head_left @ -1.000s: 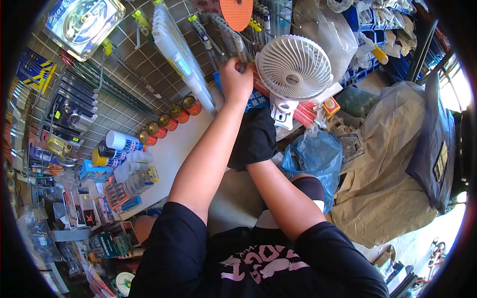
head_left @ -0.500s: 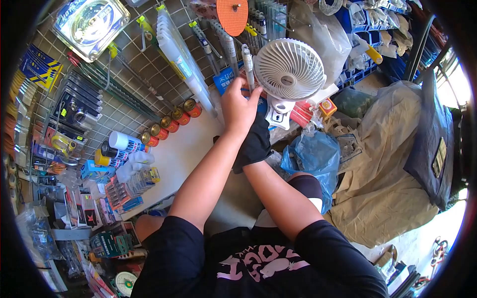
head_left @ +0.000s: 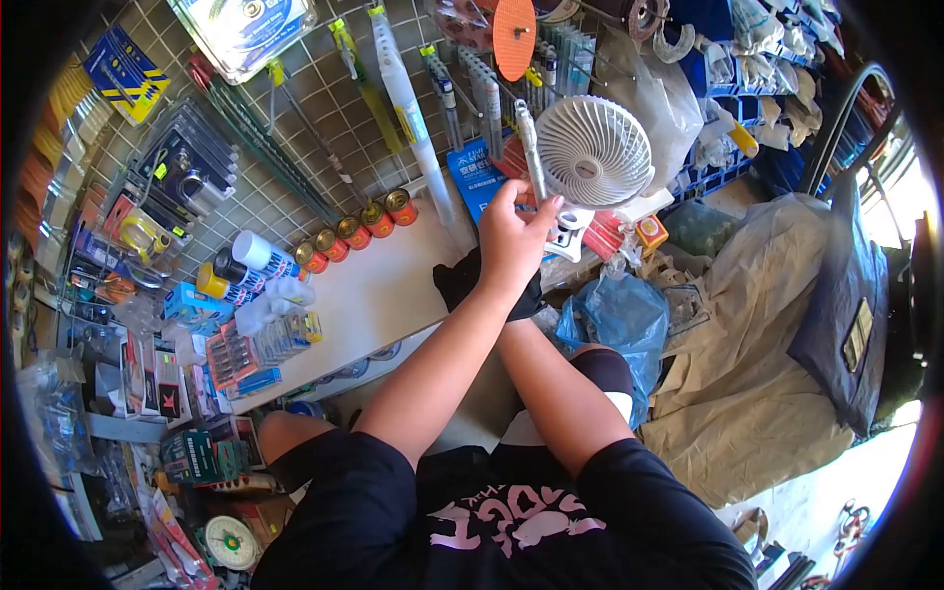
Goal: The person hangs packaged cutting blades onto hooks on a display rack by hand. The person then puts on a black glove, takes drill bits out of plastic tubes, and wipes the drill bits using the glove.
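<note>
My bare left hand (head_left: 519, 228) pinches the lower end of a slim grey rod-shaped packet (head_left: 532, 147), which stands nearly upright in front of a pegged rack. Just to its right is a round white fan (head_left: 594, 152) on a white base (head_left: 568, 236). My right hand (head_left: 526, 298), in a black glove, is crossed beneath my left forearm. Its fingers are mostly hidden, so what they hold, if anything, does not show. Similar slim packets (head_left: 484, 93) hang on the rack behind. Below them a blue packet (head_left: 474, 182) leans near my left fingers.
Orange cans (head_left: 352, 233) line the back of a white shelf (head_left: 379, 285). Spray cans (head_left: 258, 254) and small boxed goods crowd its left end. A blue plastic bag (head_left: 619, 320) and a brown cloth cover (head_left: 747, 354) are at the right. Blue bins (head_left: 723, 84) fill the upper right.
The view has shifted, so the rack and shelf sit differently in it. My left hand has drawn the slim packet lower and it tilts slightly. The gloved right hand shows more to the left.
</note>
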Demonstrator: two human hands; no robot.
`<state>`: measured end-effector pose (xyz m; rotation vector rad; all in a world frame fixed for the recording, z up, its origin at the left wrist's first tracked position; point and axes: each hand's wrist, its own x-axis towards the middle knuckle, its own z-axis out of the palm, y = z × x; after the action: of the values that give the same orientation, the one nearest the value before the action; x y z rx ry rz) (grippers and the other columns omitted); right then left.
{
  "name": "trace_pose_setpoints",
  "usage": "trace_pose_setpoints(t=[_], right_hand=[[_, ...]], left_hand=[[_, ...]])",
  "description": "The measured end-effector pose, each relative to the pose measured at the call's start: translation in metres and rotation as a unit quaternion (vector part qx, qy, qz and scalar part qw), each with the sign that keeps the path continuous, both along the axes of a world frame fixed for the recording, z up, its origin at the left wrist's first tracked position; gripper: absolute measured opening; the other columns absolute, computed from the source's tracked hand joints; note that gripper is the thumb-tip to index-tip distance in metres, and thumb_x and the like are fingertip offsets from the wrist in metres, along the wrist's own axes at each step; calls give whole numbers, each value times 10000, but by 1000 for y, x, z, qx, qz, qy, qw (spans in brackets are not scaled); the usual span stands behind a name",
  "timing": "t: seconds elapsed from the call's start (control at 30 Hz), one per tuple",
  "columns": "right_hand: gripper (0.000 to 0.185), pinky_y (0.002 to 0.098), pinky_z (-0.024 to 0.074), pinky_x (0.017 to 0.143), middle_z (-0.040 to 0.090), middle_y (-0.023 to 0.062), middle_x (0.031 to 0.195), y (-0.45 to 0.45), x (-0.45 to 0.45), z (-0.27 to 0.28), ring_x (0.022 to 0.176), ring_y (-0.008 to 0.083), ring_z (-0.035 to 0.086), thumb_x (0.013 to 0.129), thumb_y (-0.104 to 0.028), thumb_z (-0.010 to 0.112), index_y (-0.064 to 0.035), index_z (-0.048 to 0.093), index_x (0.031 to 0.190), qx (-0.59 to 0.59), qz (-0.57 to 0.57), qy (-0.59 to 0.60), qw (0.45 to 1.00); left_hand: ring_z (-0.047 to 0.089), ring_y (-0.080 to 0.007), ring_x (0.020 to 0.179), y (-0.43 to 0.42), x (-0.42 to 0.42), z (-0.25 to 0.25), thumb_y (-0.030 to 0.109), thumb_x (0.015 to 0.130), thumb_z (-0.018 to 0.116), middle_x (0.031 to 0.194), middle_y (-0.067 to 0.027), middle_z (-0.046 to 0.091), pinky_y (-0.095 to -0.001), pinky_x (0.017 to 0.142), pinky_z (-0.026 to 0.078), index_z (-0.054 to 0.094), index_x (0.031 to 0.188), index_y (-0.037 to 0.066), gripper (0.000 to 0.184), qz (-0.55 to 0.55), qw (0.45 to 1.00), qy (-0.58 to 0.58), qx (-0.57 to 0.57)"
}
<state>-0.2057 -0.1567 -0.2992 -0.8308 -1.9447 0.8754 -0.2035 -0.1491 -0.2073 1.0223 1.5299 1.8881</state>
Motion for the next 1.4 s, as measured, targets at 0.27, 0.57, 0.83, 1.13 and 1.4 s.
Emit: trace_pose_setpoints(t=[0.27, 0.57, 0.83, 1.13, 1.4], right_hand=[[284, 406, 465, 857, 629, 105, 1025, -4, 0, 1, 1002, 289, 586, 905, -286, 577, -72, 603, 1089, 5, 4, -13, 1000], [293, 409, 467, 849, 632, 102, 1015, -11, -2, 1, 993, 289, 590, 897, -304, 587, -75, 607, 1078, 11, 11, -21, 1000], [302, 411, 468, 841, 635, 99, 1006, -15, -6, 0, 985, 289, 593, 891, -321, 595, -77, 611, 1069, 20, 21, -33, 999], [313, 413, 469, 833, 638, 96, 996, -11, -15, 0, 976, 289, 598, 884, -339, 605, -79, 615, 1058, 28, 24, -45, 998], [322, 415, 471, 825, 641, 93, 987, -16, -14, -1, 968, 289, 601, 878, -355, 613, -81, 619, 1048, 35, 29, -51, 998]], left_hand=[[693, -191, 633, 11, -10, -11, 79, 821, 794, 762, -96, 675, -327, 536, 518, 614, 911, 1, 216, 49, 995, 88, -1], [686, -144, 664, 0, 4, 5, 97, 850, 785, 783, -63, 660, -292, 588, 561, 618, 921, 0, 206, -34, 997, -64, 23], [714, -151, 680, 11, 2, -7, 36, 865, 745, 801, -81, 675, -272, 611, 564, 578, 1214, -55, 398, -31, 998, -13, 46], [729, -298, 831, 7, -38, -8, 17, 806, 739, 885, -192, 722, -376, 749, 552, 583, 1300, 1, 518, 142, 937, 309, 80], [719, -155, 718, -2, 11, 13, 44, 892, 697, 837, -127, 735, -306, 636, 585, 558, 1333, -5, 465, -123, 965, -225, 45]])
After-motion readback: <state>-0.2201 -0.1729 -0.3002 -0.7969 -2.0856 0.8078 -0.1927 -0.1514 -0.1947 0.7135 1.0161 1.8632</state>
